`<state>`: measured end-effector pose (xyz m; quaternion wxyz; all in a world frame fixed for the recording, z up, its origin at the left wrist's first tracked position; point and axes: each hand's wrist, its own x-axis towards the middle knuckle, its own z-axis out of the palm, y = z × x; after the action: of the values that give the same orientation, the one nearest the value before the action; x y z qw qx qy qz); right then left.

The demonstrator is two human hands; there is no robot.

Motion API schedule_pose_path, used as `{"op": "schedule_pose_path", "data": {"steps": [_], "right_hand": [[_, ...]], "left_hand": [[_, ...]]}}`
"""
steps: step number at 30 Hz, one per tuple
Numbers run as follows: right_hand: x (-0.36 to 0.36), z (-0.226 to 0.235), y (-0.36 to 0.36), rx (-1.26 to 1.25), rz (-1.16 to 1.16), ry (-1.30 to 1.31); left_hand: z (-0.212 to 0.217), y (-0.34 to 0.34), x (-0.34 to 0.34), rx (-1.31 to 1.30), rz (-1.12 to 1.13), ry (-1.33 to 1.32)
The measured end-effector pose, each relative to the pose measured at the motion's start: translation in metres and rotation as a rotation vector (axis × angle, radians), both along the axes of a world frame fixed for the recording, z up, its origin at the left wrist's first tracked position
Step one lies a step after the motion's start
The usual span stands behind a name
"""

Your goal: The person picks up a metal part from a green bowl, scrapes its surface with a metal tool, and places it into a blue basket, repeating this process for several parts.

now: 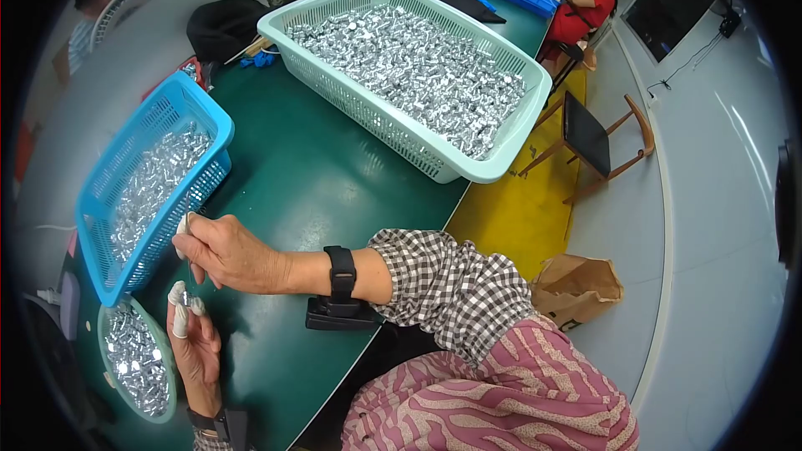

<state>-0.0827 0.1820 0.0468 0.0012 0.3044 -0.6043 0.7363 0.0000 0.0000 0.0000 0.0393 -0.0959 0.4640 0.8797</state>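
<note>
Taking the blue basket (109, 200) as the landmark, the person's right hand (225, 255) hovers just off its near long wall, the arm crossing the body in a checked sleeve with a black wristband (341, 273) at the wrist. The fingers are drawn together in a narrow pinch, with a white finger cot on one fingertip close to the basket's rim; whatever they hold is too small to tell. The left hand (194, 342) sits directly below the right, a little nearer the person than the basket's near corner, palm turned up, its thumb and forefinger in white cots nipped on a small silvery metal part (190, 299) that stands between the two hands. The basket itself is filled with a layer of the same shiny metal parts. Just beyond its near end, on the left hand's outer side, is a round pale-green bowl (134, 359) also heaped with them. Well apart from the basket, across the dark green table (309, 175), lies a large mint-green basket (409, 75) loaded with many more. A small black object (338, 315) rests on the table under the right forearm.
</note>
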Motion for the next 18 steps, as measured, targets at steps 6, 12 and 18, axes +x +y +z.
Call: {"op": "schedule_pose_path", "data": {"steps": [6,12,18], "right_hand": [[-0.0021,-0.0012,0.0009,0.002,-0.008,-0.017],[-0.0001,-0.0019,0.0003,-0.007,-0.007,-0.009],[0.0009,-0.0009,0.0005,-0.007,0.001,-0.02]], "left_hand": [[0.0009,0.0012,0.0003,0.011,0.022,0.001],[0.0027,0.0031,0.0009,0.0,0.023,0.012],[0.0028,0.0025,0.0009,0.018,0.009,0.013]]}}
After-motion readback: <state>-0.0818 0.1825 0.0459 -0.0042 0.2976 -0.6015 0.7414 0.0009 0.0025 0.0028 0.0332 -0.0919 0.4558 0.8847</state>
